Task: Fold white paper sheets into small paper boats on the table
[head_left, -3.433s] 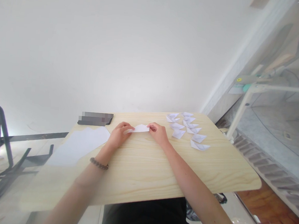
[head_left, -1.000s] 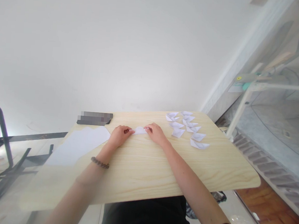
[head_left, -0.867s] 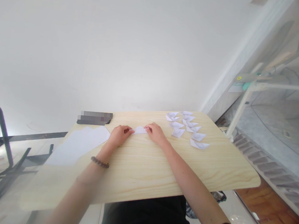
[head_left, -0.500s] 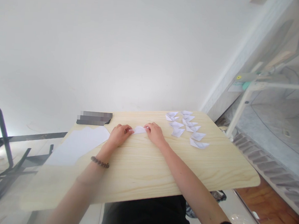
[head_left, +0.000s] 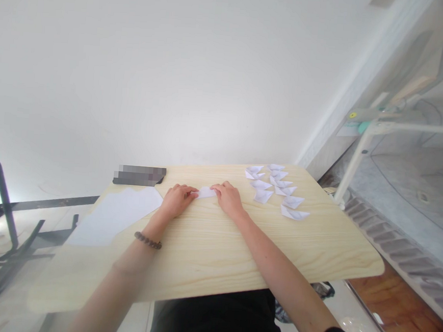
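Observation:
A small folded piece of white paper lies on the wooden table, between my two hands. My left hand pinches its left end, and a beaded bracelet circles that wrist. At the right end, the fingers of my right hand are closed on the paper's edge. Several folded white paper shapes stand in loose rows to the right of my right hand. Flat white sheets lie to the left of my left hand.
A dark, pixelated object rests at the table's back left, by the white wall. Black chair-like frames stand left of the table. A white metal frame rises beyond its right side.
The paper between my hands now looks flatter along its top, where it was bulging up before. My right fingers have shifted slightly left over its end.

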Action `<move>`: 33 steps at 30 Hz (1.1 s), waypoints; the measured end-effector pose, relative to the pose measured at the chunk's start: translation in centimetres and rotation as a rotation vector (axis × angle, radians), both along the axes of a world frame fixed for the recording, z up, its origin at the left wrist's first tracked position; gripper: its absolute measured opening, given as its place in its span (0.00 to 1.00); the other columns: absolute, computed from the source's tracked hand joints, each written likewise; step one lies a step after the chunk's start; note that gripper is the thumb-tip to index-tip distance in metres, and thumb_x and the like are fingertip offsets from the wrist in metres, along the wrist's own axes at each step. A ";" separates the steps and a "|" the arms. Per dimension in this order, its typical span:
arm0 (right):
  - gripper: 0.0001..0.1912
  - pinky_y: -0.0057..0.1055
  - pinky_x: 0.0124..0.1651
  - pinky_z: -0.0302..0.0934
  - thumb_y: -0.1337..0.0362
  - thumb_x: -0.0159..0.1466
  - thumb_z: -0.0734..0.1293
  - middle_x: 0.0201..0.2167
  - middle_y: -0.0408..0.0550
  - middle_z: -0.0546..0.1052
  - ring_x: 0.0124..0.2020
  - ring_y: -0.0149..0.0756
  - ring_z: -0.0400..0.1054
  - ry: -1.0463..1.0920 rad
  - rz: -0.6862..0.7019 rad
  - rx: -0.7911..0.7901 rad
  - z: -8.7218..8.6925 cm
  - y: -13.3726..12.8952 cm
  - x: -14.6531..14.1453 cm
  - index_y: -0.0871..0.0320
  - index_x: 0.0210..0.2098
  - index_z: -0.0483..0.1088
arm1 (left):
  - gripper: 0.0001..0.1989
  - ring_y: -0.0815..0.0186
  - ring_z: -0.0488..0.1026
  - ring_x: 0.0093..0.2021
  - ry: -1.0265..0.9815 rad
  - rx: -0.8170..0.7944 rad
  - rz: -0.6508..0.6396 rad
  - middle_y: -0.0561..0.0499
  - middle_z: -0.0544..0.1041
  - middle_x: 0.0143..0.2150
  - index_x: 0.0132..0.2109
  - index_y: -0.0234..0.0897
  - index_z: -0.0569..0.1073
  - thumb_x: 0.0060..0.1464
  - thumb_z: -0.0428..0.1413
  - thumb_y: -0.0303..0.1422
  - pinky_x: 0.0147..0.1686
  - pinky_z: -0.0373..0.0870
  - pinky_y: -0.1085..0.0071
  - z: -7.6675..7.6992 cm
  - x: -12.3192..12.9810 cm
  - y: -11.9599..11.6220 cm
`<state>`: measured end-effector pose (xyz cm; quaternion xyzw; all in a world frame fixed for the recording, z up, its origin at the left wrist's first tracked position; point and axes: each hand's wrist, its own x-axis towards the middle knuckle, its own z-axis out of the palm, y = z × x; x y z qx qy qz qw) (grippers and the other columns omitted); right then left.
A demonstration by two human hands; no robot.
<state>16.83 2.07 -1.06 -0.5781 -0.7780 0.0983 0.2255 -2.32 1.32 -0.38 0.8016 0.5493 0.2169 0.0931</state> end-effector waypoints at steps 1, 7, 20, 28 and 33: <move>0.15 0.29 0.40 0.50 0.64 0.63 0.53 0.35 0.48 0.66 0.35 0.32 0.61 -0.004 -0.002 -0.002 0.0 0.0 0.0 0.49 0.43 0.67 | 0.15 0.63 0.66 0.34 0.002 0.002 0.003 0.49 0.72 0.32 0.41 0.41 0.72 0.52 0.45 0.40 0.35 0.60 0.69 0.0 0.0 0.0; 0.14 0.29 0.40 0.49 0.64 0.62 0.54 0.35 0.47 0.66 0.36 0.33 0.61 0.003 -0.016 0.010 0.0 -0.1 -0.1 0.49 0.42 0.67 | 0.14 0.62 0.65 0.36 0.029 0.012 0.014 0.49 0.71 0.32 0.42 0.41 0.71 0.52 0.46 0.39 0.37 0.60 0.67 -0.3 0.1 0.2; 0.11 0.29 0.41 0.51 0.63 0.62 0.54 0.36 0.47 0.65 0.36 0.32 0.62 0.030 -0.042 0.019 -0.4 0.2 -0.1 0.52 0.38 0.67 | 0.17 0.64 0.61 0.47 0.077 0.110 -0.318 0.50 0.68 0.47 0.46 0.47 0.69 0.54 0.44 0.26 0.47 0.57 0.64 0.5 0.6 -0.2; 0.11 0.28 0.40 0.50 0.63 0.62 0.55 0.36 0.48 0.65 0.36 0.31 0.61 0.053 -0.035 0.017 -0.4 0.2 -0.1 0.54 0.38 0.67 | 0.20 0.64 0.62 0.46 0.138 0.104 -0.336 0.51 0.68 0.46 0.47 0.49 0.68 0.53 0.43 0.23 0.47 0.57 0.65 0.4 0.6 -0.3; 0.11 0.28 0.40 0.50 0.63 0.61 0.55 0.35 0.47 0.66 0.36 0.32 0.61 0.062 -0.030 0.021 -0.5 0.3 -0.1 0.53 0.38 0.67 | 0.20 0.64 0.62 0.46 0.153 0.096 -0.335 0.51 0.68 0.47 0.47 0.49 0.69 0.52 0.44 0.23 0.47 0.57 0.65 0.4 0.6 -0.2</move>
